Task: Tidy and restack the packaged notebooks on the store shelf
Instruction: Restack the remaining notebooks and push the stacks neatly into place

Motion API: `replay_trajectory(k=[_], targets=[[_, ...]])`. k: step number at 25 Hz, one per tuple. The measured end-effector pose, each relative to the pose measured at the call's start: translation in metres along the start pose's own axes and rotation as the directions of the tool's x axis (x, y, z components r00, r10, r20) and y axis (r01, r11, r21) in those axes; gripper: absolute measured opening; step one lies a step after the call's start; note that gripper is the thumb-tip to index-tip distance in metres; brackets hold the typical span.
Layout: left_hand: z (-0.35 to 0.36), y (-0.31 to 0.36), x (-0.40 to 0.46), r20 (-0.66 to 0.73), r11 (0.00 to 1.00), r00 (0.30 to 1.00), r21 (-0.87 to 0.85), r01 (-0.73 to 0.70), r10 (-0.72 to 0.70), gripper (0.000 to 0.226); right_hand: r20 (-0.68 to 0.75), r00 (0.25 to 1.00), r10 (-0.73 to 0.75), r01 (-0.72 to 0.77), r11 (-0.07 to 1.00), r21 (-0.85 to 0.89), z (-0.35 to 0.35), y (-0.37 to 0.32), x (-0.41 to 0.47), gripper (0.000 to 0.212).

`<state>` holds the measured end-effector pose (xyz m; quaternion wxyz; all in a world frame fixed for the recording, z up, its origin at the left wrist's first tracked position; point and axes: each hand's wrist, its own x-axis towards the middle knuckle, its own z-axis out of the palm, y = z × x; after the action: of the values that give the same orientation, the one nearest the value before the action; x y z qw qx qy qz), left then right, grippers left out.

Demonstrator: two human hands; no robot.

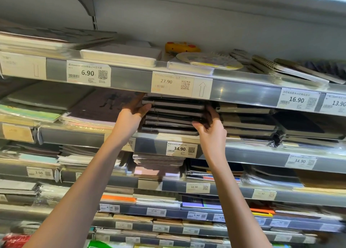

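Right, you've got both hands on the stack of dark packaged notebooks [173, 114], which sits on the second shelf [119, 139] from the top, just under the 27.90 price tag [171, 83] and above the 34.90 price tag [181, 149].

Watch the risks here. The stack looks uneven, with covers jutting out at different depths, and the wrapping looks slick; squeeze from the sides too loosely and I'd expect the middle books to slide forward and drop off the shelf lip. There's little headroom under the upper shelf rail [131, 79], so lifting the whole pile could catch the top book against it and knock the tag. The neighbouring dark stack [249, 120] on the right is close by, so a wide sweep of your elbow or wrist could drag it out of line too.

Now the hands. Your left hand [132, 114] is pressed against the left edge of the stack, fingers curled round the upper books, thumb hidden from view. Your right hand [209, 127] cups the right edge, fingers bent and wrapped onto the spines of the lower and middle books, thumb tucked toward the front. Both are clamped on the pile, bracing it from either side, with the pile resting on the shelf rather than lifted clear, as far as you can tell from here.
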<state>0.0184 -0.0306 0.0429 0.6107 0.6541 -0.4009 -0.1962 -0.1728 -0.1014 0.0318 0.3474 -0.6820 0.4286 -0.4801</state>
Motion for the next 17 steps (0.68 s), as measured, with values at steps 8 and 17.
replay_trajectory(k=[8, 17], targets=[[-0.0034, -0.0058, 0.0016, -0.078, 0.999, 0.997, -0.025, 0.025, -0.027, 0.035, 0.056, 0.998, -0.009, 0.015, 0.994, -0.107, 0.004, -0.0047, 0.0076, 0.056], [-0.0038, -0.0021, -0.0025, 0.039, 0.995, 0.999, 0.104, 0.005, -0.009, 0.061, 0.156, 0.986, 0.053, -0.03, 0.989, -0.143, -0.0013, -0.0102, 0.0102, 0.058]])
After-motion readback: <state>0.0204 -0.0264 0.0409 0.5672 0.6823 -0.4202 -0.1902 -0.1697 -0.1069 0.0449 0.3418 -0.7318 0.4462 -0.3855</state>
